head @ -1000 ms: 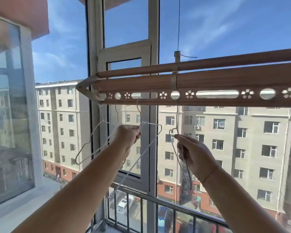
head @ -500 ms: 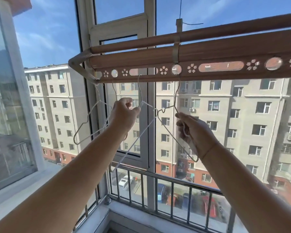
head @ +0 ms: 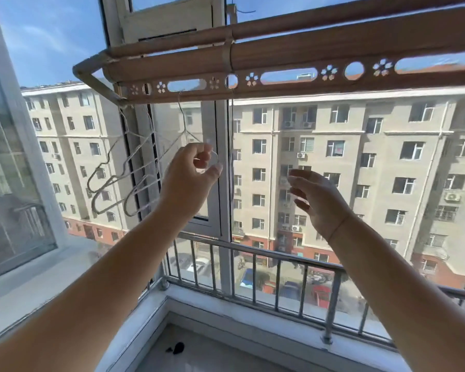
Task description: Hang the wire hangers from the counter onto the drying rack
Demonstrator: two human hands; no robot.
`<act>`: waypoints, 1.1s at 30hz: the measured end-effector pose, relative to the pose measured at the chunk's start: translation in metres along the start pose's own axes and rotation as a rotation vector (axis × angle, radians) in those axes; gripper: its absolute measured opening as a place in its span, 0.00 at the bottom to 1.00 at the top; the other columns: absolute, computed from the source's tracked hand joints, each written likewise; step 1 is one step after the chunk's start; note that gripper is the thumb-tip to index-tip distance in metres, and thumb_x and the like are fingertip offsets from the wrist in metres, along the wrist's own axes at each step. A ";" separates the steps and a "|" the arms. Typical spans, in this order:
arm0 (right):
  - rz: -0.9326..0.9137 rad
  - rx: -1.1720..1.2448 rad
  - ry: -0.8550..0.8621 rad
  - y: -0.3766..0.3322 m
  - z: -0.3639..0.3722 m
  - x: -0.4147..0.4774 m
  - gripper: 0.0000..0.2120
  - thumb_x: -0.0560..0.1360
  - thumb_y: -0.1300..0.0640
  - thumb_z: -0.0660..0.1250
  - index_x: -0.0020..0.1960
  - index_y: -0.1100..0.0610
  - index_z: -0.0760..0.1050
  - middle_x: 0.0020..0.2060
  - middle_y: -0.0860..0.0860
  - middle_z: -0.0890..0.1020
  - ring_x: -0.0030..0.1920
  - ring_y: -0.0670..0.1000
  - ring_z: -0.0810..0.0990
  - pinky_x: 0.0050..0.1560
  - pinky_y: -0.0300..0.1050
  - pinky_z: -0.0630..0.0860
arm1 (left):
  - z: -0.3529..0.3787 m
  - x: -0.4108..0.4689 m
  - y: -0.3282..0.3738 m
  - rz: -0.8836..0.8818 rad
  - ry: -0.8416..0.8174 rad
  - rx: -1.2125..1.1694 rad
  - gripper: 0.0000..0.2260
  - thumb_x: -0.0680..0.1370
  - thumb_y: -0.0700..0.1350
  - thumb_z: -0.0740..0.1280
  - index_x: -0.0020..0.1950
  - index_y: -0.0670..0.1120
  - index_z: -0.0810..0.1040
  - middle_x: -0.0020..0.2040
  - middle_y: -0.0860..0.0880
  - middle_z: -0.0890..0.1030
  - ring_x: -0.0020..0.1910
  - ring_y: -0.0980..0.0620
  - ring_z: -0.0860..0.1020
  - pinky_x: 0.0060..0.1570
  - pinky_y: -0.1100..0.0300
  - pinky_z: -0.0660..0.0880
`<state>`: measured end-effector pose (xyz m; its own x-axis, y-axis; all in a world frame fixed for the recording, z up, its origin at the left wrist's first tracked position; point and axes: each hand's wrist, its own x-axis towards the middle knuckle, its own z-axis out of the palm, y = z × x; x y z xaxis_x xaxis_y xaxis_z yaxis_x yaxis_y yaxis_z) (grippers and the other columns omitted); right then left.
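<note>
A brown drying rack (head: 293, 47) with a perforated lower bar spans the top of the view. Three thin wire hangers hang from its left end. Two of them (head: 105, 170) dangle free by the window frame. The third hanger (head: 184, 127) has its hook in a slot of the bar, and my left hand (head: 188, 178) pinches its right shoulder. My right hand (head: 317, 202) is held up to the right, blurred, fingers spread, with nothing seen in it. The counter is out of view.
A white window frame post (head: 223, 183) stands right behind the hands. A metal railing (head: 279, 264) runs along the sill below. A glass pane (head: 11, 170) closes off the left side. A small dark object (head: 176, 348) lies on the floor.
The view has tilted down. My right hand has opened, and the hanger it gripped is no longer in it. My left hand still holds its hanger below the bar.
</note>
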<state>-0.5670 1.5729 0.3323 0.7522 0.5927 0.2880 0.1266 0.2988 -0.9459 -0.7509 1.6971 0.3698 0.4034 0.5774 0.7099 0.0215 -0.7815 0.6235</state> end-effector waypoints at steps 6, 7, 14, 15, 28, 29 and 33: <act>-0.038 -0.197 0.044 0.017 -0.107 -0.054 0.17 0.72 0.60 0.69 0.60 0.57 0.73 0.51 0.55 0.77 0.49 0.50 0.75 0.41 0.38 0.70 | 0.060 -0.092 0.007 -0.143 -0.009 -0.053 0.12 0.75 0.40 0.67 0.58 0.44 0.74 0.52 0.46 0.78 0.50 0.51 0.77 0.49 0.65 0.72; -0.046 -0.217 0.068 0.021 -0.126 -0.064 0.17 0.72 0.61 0.70 0.59 0.56 0.73 0.51 0.54 0.76 0.49 0.50 0.75 0.42 0.38 0.71 | 0.073 -0.109 0.009 -0.175 -0.036 -0.071 0.11 0.75 0.41 0.67 0.58 0.44 0.74 0.51 0.46 0.78 0.48 0.52 0.77 0.48 0.66 0.72; -0.052 -0.474 0.246 0.040 -0.248 -0.141 0.26 0.70 0.60 0.72 0.66 0.59 0.69 0.61 0.55 0.74 0.60 0.53 0.73 0.62 0.49 0.72 | 0.181 -0.202 0.055 -0.208 -0.451 -0.191 0.16 0.75 0.47 0.69 0.62 0.47 0.74 0.54 0.50 0.79 0.53 0.53 0.78 0.53 0.58 0.76; -0.052 -0.515 0.265 0.040 -0.266 -0.150 0.27 0.70 0.59 0.72 0.67 0.59 0.68 0.62 0.56 0.73 0.62 0.53 0.72 0.63 0.49 0.71 | 0.198 -0.210 0.065 -0.199 -0.510 -0.202 0.18 0.74 0.47 0.70 0.63 0.47 0.74 0.56 0.50 0.79 0.55 0.52 0.77 0.55 0.56 0.75; 0.064 -0.753 0.866 0.019 -0.513 -0.231 0.26 0.70 0.55 0.73 0.65 0.56 0.69 0.62 0.56 0.73 0.61 0.52 0.72 0.59 0.44 0.72 | 0.431 -0.271 0.200 0.089 -1.074 -0.473 0.22 0.70 0.53 0.72 0.64 0.53 0.74 0.58 0.57 0.78 0.56 0.60 0.76 0.60 0.55 0.73; 0.069 -0.768 0.922 0.014 -0.529 -0.240 0.26 0.69 0.55 0.73 0.65 0.57 0.69 0.62 0.56 0.73 0.59 0.51 0.72 0.55 0.39 0.72 | 0.447 -0.274 0.212 0.113 -1.109 -0.504 0.22 0.70 0.53 0.72 0.63 0.54 0.74 0.58 0.57 0.78 0.57 0.61 0.76 0.60 0.56 0.73; 0.094 -0.813 1.134 -0.006 -0.583 -0.282 0.28 0.70 0.55 0.72 0.67 0.57 0.67 0.64 0.56 0.72 0.62 0.52 0.71 0.60 0.44 0.70 | 0.502 -0.289 0.262 0.187 -1.244 -0.631 0.21 0.71 0.51 0.72 0.63 0.54 0.74 0.58 0.59 0.78 0.57 0.61 0.75 0.60 0.58 0.72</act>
<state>-0.4034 0.9678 0.1697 0.8361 -0.4508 0.3125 0.0884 -0.4516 -0.8878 -0.4029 1.2065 0.1637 0.8957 -0.3647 0.2544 -0.3962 -0.3952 0.8287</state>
